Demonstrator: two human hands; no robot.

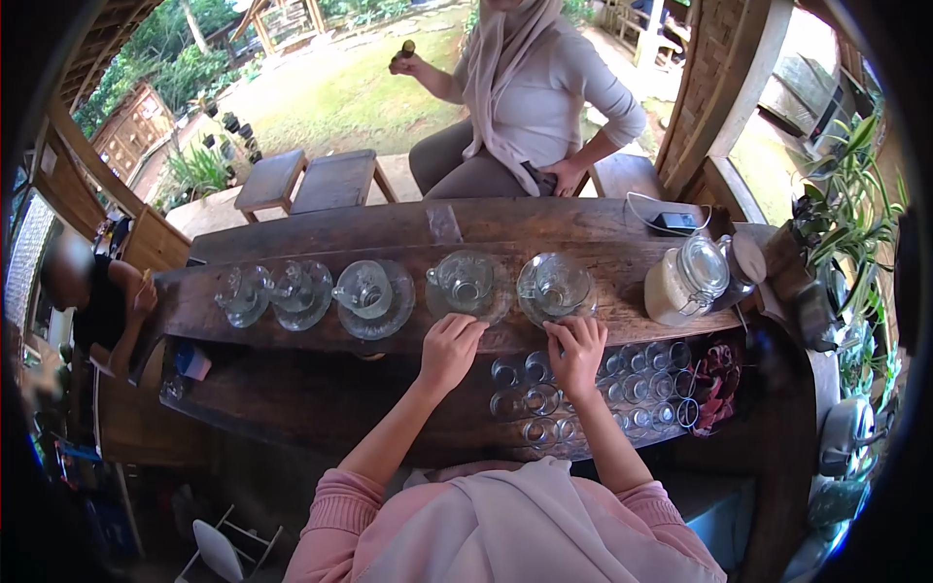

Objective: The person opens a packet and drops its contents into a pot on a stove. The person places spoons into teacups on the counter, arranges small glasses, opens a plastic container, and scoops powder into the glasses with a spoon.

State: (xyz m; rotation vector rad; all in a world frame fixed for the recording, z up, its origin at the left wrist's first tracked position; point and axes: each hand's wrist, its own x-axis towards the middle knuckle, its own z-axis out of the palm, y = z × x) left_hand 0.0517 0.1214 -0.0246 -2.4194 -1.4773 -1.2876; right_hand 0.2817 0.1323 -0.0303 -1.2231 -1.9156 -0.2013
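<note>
Several clear glass cups on glass saucers stand in a row along the dark wooden counter. My left hand (452,348) is at the near rim of one glass saucer (499,308), its fingers closed on the edge. A glass cup (466,277) stands on that saucer. To the right, my right hand (577,356) pinches the near rim of the end saucer (581,290), which bears another glass cup (552,284). My fingertips are partly hidden behind my knuckles. Left of my hands stands a third glass cup (365,289) on its own saucer.
A lidded glass jar (686,282) with pale contents stands at the right. Drinking glasses (637,389) fill the lower shelf beside a red cloth (717,389). Across the counter (321,233) sits a person (525,97) holding a small dark object. Another person (117,301) is at the left.
</note>
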